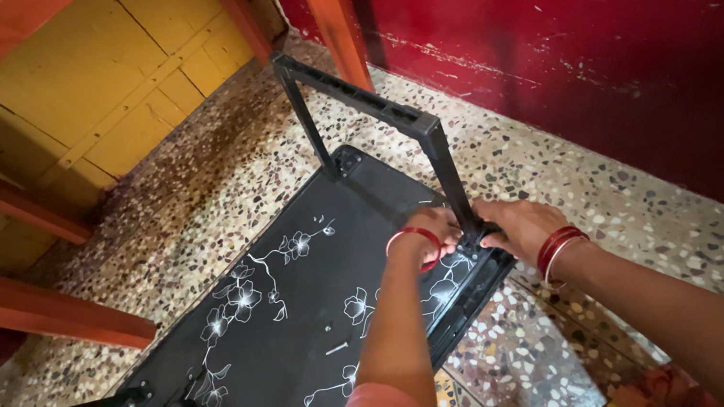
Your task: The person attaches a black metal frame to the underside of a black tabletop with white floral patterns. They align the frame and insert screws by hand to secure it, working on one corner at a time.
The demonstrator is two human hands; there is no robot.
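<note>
On the speckled floor (573, 189), a black flower-printed panel (306, 338) is laid flat; its upright black frame leg (449, 170) is gripped at the base by the left hand (430, 233) and right hand (521, 227), both closed.

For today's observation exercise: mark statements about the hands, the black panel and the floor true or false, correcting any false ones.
1. Both hands meet at the base of the black frame. True.
2. The black panel is plain. False: white flower drawings cover it.
3. The left hand and right hand have red bangles at the wrists. True.
4. The floor is bare wood. False: it is speckled stone.
5. A loose screw lies on the panel. True.
</note>
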